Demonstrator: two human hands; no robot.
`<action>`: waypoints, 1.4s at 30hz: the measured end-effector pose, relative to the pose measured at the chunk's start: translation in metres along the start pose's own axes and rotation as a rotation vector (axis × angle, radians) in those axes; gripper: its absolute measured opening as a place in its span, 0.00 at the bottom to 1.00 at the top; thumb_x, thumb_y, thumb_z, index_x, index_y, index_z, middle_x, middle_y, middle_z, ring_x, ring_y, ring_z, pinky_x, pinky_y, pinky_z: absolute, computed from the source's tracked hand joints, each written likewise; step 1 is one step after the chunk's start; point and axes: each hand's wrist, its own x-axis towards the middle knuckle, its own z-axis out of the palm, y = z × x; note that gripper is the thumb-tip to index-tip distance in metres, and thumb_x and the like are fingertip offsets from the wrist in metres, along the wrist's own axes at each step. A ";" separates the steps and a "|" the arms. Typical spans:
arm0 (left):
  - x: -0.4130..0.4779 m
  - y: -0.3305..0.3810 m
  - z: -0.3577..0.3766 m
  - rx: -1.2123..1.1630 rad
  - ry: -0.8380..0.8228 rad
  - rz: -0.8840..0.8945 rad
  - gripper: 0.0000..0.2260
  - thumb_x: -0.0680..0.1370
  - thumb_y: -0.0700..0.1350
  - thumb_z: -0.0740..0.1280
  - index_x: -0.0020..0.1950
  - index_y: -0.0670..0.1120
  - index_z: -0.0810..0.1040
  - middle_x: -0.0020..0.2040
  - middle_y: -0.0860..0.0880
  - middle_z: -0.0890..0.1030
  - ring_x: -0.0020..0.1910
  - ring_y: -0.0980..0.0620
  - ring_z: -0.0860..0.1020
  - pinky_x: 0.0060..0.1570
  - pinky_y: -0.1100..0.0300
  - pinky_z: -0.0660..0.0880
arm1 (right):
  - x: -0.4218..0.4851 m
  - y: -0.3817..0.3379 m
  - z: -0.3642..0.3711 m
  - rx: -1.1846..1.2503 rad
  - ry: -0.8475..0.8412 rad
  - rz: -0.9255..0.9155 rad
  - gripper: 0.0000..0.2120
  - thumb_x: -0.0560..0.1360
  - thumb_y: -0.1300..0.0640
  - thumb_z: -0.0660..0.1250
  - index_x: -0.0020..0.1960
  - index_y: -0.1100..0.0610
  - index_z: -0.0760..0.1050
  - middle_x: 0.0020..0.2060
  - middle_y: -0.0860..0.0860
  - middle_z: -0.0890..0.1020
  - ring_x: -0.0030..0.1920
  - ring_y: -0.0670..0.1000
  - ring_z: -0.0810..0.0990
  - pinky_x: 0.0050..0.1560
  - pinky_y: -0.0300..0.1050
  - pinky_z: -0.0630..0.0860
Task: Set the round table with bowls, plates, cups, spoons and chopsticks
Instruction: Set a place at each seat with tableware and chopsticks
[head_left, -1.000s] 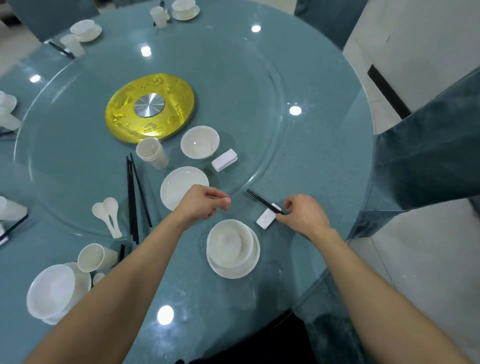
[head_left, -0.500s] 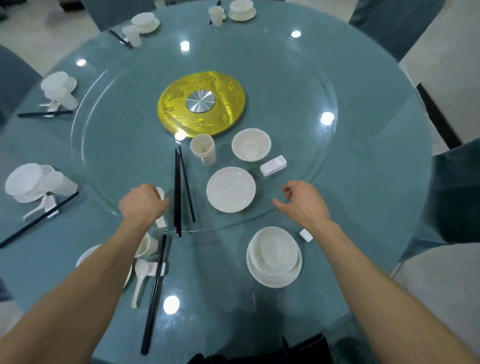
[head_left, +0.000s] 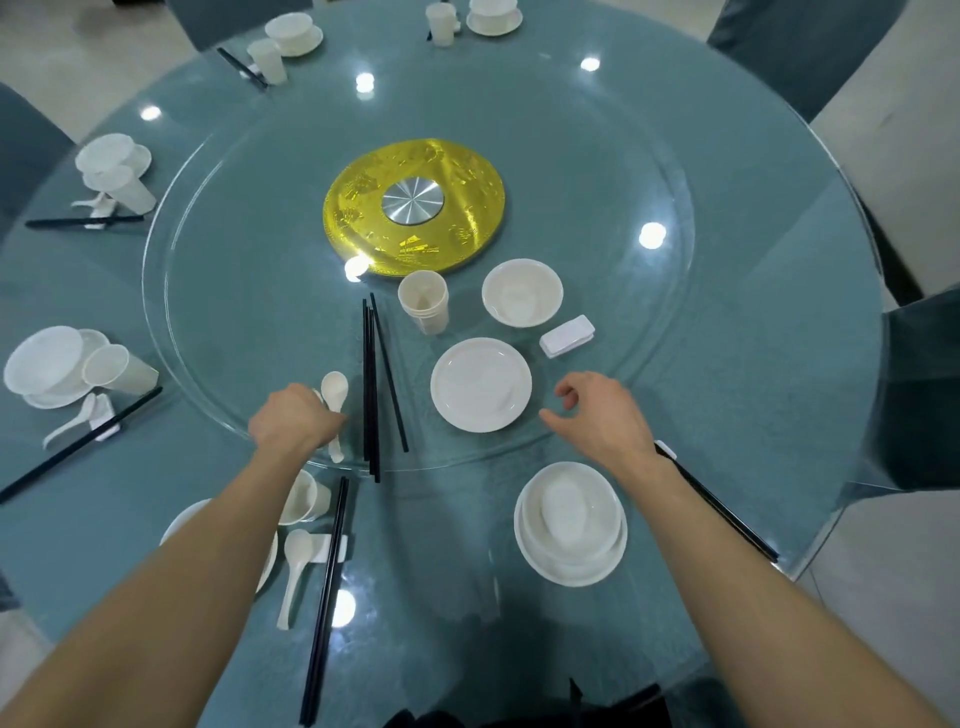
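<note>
My left hand (head_left: 293, 418) lies over the white spoons (head_left: 335, 392) on the glass turntable, its fingers curled round a spoon handle. My right hand (head_left: 597, 415) hovers with relaxed fingers beside the spare plate (head_left: 480, 384), holding nothing. Just below it a bowl on a plate (head_left: 569, 519) stands at the near setting. Black chopsticks (head_left: 722, 506) lie on a white rest (head_left: 666, 450) to its right. Loose chopsticks (head_left: 371, 389), stacked cups (head_left: 423, 304), a spare bowl (head_left: 522, 293) and stacked rests (head_left: 567, 336) sit on the turntable.
A laid setting at the near left has a cup (head_left: 306, 496), spoon (head_left: 296, 566) and chopsticks (head_left: 327, 597). More settings ring the far and left table edge. A gold hub (head_left: 415, 205) marks the turntable's centre. Covered chairs (head_left: 924, 374) stand around.
My right hand let go of the chopsticks on the rest and moved toward the turntable. My left hand swung left from beside the bowl onto the spoons. The view shifted left.
</note>
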 end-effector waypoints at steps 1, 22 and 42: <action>0.002 -0.001 -0.001 -0.037 -0.020 -0.019 0.13 0.70 0.55 0.77 0.42 0.47 0.80 0.39 0.47 0.81 0.39 0.44 0.81 0.39 0.57 0.75 | 0.000 -0.001 0.000 0.003 -0.001 -0.002 0.15 0.76 0.44 0.74 0.59 0.51 0.81 0.50 0.46 0.82 0.50 0.51 0.82 0.53 0.51 0.80; -0.116 0.101 -0.020 -0.931 -0.423 0.308 0.09 0.77 0.49 0.79 0.50 0.44 0.88 0.47 0.49 0.90 0.26 0.58 0.69 0.28 0.63 0.64 | -0.029 -0.042 0.004 0.556 -0.057 -0.125 0.06 0.75 0.48 0.79 0.45 0.48 0.85 0.38 0.43 0.85 0.27 0.46 0.80 0.37 0.44 0.81; -0.160 0.176 0.021 -0.767 -0.506 0.476 0.08 0.77 0.48 0.78 0.53 0.46 0.88 0.47 0.49 0.90 0.28 0.57 0.70 0.28 0.64 0.62 | -0.089 0.159 -0.020 0.090 -0.112 0.265 0.08 0.75 0.56 0.74 0.37 0.48 0.83 0.31 0.45 0.82 0.33 0.47 0.78 0.34 0.44 0.75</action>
